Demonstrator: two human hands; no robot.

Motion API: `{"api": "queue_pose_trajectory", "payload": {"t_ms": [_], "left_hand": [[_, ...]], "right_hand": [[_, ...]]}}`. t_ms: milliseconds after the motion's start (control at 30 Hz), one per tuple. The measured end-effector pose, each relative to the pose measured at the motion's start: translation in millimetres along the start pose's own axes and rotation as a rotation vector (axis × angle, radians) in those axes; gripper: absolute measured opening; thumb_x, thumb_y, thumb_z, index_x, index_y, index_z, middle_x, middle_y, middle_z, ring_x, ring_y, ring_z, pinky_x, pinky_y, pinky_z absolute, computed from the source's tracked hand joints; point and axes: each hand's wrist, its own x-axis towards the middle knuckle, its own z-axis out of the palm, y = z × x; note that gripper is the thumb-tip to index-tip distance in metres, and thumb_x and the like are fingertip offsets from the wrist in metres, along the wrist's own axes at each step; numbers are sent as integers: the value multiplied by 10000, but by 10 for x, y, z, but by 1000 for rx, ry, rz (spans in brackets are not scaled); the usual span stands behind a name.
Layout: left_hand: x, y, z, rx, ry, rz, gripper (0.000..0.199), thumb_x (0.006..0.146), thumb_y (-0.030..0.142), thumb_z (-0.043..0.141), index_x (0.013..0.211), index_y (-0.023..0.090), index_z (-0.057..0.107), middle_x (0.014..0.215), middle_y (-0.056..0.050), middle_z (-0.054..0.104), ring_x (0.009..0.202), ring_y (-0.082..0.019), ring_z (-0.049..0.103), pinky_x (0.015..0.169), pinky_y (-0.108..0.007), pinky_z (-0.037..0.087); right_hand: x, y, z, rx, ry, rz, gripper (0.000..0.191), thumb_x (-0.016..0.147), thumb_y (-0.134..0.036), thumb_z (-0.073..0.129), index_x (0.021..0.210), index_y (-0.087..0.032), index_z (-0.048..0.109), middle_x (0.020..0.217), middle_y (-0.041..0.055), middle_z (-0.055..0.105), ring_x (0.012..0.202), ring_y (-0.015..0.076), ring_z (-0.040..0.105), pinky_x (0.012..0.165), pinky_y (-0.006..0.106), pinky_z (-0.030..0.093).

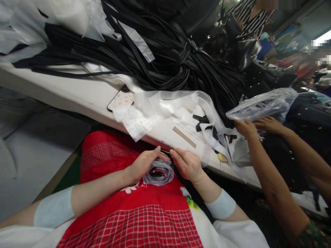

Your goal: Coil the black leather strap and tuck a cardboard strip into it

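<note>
A roll of clear plastic strip (159, 176) rests on the red apron (155, 198) in my lap, with its round end facing me. My left hand (144, 164) is at the roll's upper left side, fingers stretched over its top and thumb raised apart from them. Just right of the roll, my right hand (188, 164) is closed, its thumb and forefinger pinched together near the table edge. Whatever is in that pinch is too small to make out. A thin pale line shows between the two hands.
On the white table (88, 93) lie a phone (121, 100), crumpled white sheets (152, 110), a tan strip (184, 137) and black scraps (201, 120). Black straps (165, 44) pile behind. At right, a co-worker's hands (245, 128) hold a clear plastic bag (263, 103).
</note>
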Motion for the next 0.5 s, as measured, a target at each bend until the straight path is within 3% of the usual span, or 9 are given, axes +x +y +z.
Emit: {"api": "queue_pose_trajectory", "payload": {"t_ms": [267,500], "left_hand": [[8,-17,15,-110,-3,-39,518,836,603,590,805,106,732,789,-69,752,759,-201,679,802,-311,529],[25,-37,22,-86,-9,-2,522,818,612,609,797,107,739,775,-73,752,724,-184,665,720,-273,526]], "right_hand": [[-16,-32,3,-6,16,-12,260,980,-226,486,1160,-197,671,1058,74,736,841,157,672,715,270,479],[44,-54,-29,275,19,105,215,973,-209,489,1078,-153,667,991,92,717,830,142,669,709,236,516]]}}
